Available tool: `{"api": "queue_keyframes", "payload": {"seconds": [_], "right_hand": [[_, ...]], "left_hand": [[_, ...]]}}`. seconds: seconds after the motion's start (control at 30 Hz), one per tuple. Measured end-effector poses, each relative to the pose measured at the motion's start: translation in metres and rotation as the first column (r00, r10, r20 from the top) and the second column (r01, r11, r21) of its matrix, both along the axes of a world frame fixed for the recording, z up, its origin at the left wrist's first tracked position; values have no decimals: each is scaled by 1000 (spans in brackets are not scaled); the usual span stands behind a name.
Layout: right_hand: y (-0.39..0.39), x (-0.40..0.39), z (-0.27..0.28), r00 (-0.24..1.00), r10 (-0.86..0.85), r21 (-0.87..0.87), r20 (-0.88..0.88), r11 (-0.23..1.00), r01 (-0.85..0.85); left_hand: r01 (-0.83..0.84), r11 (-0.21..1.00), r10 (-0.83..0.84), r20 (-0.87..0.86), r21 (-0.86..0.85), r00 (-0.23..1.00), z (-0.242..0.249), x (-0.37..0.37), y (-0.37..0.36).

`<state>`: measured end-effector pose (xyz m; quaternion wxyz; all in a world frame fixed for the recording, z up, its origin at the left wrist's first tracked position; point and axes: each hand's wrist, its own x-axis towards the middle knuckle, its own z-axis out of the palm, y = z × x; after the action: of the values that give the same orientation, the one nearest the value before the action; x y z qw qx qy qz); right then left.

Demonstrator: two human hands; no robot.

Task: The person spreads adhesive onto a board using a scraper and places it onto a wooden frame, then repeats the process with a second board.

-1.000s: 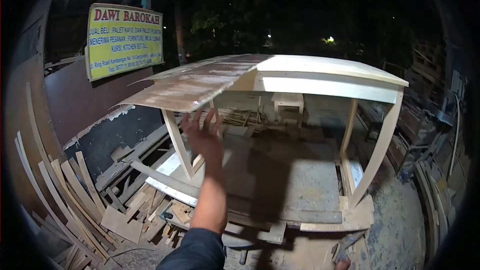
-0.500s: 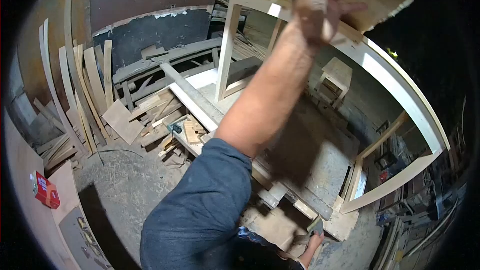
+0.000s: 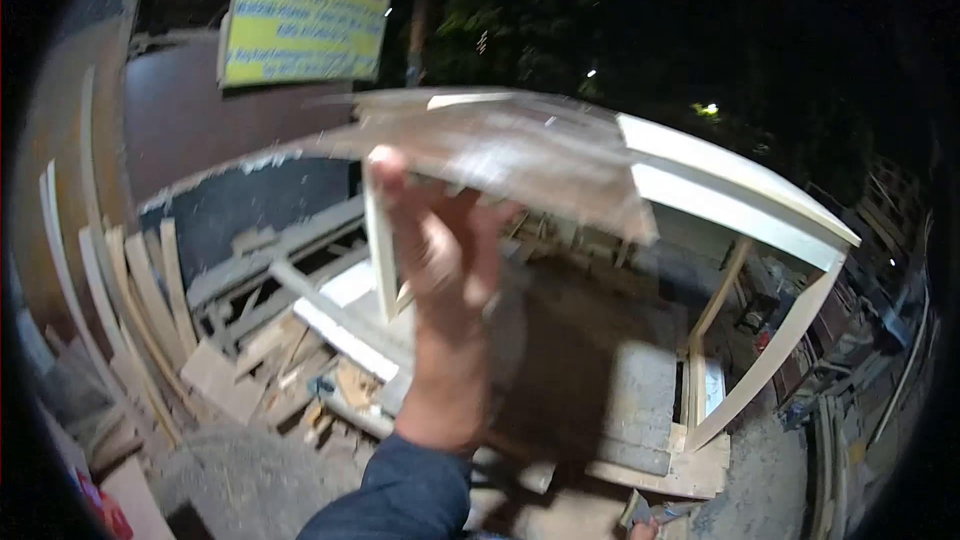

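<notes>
My left hand (image 3: pixel 440 250) is raised at the middle of the view, its thumb at the near edge of a thin wooden sheet (image 3: pixel 540 155) and its fingers under it. The sheet is brown, glossy and smeared by motion. It is held over the top of a pale wooden frame (image 3: pixel 740 175). Low at the bottom edge, my right hand (image 3: pixel 645 531) shows only in part, closed on a small flat-bladed tool (image 3: pixel 632 510) that looks like a scraper.
A worn board platform (image 3: pixel 640 410) lies under the frame. Offcuts (image 3: pixel 275 350) are heaped at left, with long strips (image 3: pixel 150 290) leaning beside them. A yellow sign (image 3: pixel 305 20) hangs behind. A red box (image 3: pixel 100 510) sits at lower left.
The view has tilted up, bringing the whole sign into sight. My left hand and the sheet now appear lower and further left, with the sheet turned flatter. My right hand still grips the tool.
</notes>
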<state>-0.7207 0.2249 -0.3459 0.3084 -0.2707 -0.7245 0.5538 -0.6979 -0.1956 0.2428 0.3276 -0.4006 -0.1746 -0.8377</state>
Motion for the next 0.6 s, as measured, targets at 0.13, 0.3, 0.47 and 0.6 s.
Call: {"api": "queue_keyframes", "payload": {"seconds": [0.13,0.3,0.47,0.6], "right_hand": [[-18,-89,35,985,-66,-65,-158,996,56],[-26,-137,52,964,-115,-89,-239,991,96],[-21,-161,61,961,-76,-28,-264,997,71],[-12,-190,85,954,-36,28,-298,998,47]], "left_hand": [[139,989,-136,-50,57,989,0,-8,-17],[229,966,-222,-66,118,973,2,-20,-20],[352,936,-337,-232,24,913,1,-80,-9],[225,974,-224,139,10,965,28,-98,21]]}}
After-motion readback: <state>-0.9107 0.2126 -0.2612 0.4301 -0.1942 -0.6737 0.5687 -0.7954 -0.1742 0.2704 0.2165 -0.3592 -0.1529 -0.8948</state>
